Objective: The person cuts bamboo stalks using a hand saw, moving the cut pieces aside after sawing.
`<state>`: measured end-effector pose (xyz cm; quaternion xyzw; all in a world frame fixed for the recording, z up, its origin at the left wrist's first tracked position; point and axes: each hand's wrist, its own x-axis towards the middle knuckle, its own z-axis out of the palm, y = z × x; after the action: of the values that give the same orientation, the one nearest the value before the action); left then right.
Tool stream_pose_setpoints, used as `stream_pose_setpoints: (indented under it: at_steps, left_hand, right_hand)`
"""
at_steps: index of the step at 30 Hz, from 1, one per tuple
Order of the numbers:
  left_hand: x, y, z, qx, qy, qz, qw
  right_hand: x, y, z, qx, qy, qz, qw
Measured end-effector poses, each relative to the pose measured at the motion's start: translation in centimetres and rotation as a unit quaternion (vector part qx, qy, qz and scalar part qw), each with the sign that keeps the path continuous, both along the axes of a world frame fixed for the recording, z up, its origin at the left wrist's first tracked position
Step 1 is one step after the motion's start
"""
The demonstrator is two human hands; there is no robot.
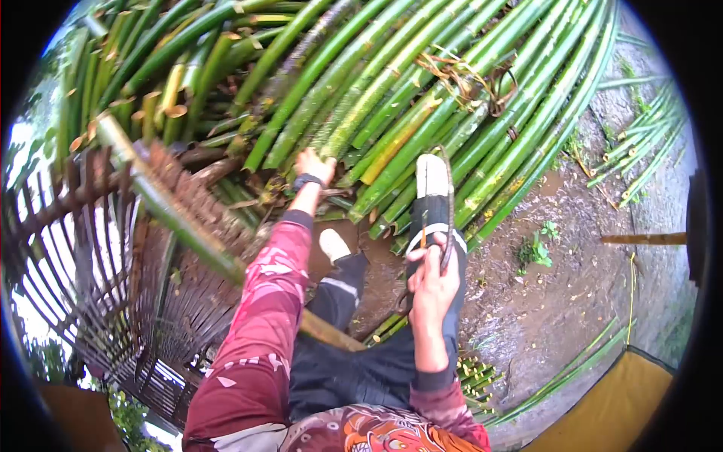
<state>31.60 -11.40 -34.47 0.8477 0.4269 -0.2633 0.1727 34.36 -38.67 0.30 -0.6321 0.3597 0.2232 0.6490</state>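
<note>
Long green bamboo poles (422, 105) lie in a large pile ahead of me. My left hand (315, 167) reaches down to the near end of a mottled bamboo pole (343, 132), its fingers closed around the cut end. Above my right leg, my right hand (433, 277) is closed on a long, thin, dark curved strip (449, 181). That strip runs up past my right shoe; its exact kind is unclear. My right foot rests against the poles, and my left foot stands on the muddy ground.
A slatted fence-like frame (113, 301) stands at the left, with a slanting bamboo rail (184, 218) beside it. Dry ties (471, 79) lie on the pile. Thin bamboo pieces (644, 147) lie at the right, near a small green plant (536, 248) and a yellow sheet (614, 403).
</note>
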Motion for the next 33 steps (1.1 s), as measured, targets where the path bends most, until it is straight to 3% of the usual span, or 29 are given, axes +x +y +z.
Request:
stream_pose_setpoints:
  at_steps: [1,2,3,4,6,7,12,14,18,20,24,26,27,28,31,33]
  left_hand:
    - [1.0,1.8,-0.9,-0.026,-0.008,-0.022,0.999]
    - [-1.0,2.7,-6.0,0.092,-0.191,-0.062,0.975]
    - [-0.1,3.2,-5.4,0.029,-0.169,-0.070,0.983]
    - [0.1,2.4,-6.0,0.119,-0.143,-0.114,0.976]
    - [-1.8,0.8,-9.8,0.168,-0.160,-0.082,0.969]
    - [-0.5,0.4,-7.5,0.098,-0.044,-0.026,0.994]
    - [2.3,3.1,-3.6,-0.009,0.025,0.010,1.000]
    - [1.7,4.0,-5.1,-0.074,-0.038,0.059,0.995]
    - [0.2,2.1,-3.4,-0.049,-0.047,0.038,0.997]
    - [-0.3,2.6,-2.0,-0.204,-0.119,0.010,0.972]
    - [0.3,-2.3,10.5,-0.146,-0.130,-0.025,0.980]
    - [0.3,-3.0,16.9,-0.192,-0.134,-0.048,0.971]
    - [1.2,-3.8,23.5,-0.259,-0.166,-0.039,0.951]
    - [1.4,-4.1,28.2,-0.329,-0.114,0.013,0.937]
    - [-0.4,-2.7,36.2,-0.496,-0.119,0.082,0.856]
    - [-3.8,-1.4,39.9,-0.490,-0.118,0.083,0.859]
  right_hand:
    - [0.6,-0.2,-0.3,-0.010,-0.004,0.015,1.000]
    - [1.6,-0.3,0.1,-0.011,0.018,0.009,1.000]
    - [2.8,-0.3,0.5,-0.027,0.042,0.008,0.999]
    - [3.2,-0.4,0.7,-0.025,0.046,0.004,0.999]
    - [3.6,-0.4,1.4,0.000,0.050,0.007,0.999]
    - [3.8,-0.3,1.6,0.036,0.058,-0.013,0.998]
    - [3.3,0.0,1.8,0.106,0.041,-0.034,0.993]
    - [3.0,0.1,1.7,0.099,0.042,-0.011,0.994]
    - [2.1,-0.5,1.1,0.068,0.033,-0.002,0.997]
    - [1.9,-1.0,0.8,0.048,0.018,-0.010,0.999]
    - [0.7,-1.8,-1.4,-0.020,-0.066,-0.011,0.998]
    - [0.1,-2.4,-2.1,-0.067,-0.106,-0.005,0.992]
    - [-0.3,-2.4,-3.1,-0.093,-0.155,-0.007,0.983]
    - [-1.2,-2.5,-3.9,-0.120,-0.202,-0.009,0.972]
    - [-3.7,-2.7,-3.7,-0.148,-0.227,0.007,0.962]
    - [-4.7,-2.7,-2.7,-0.119,-0.234,-0.004,0.965]
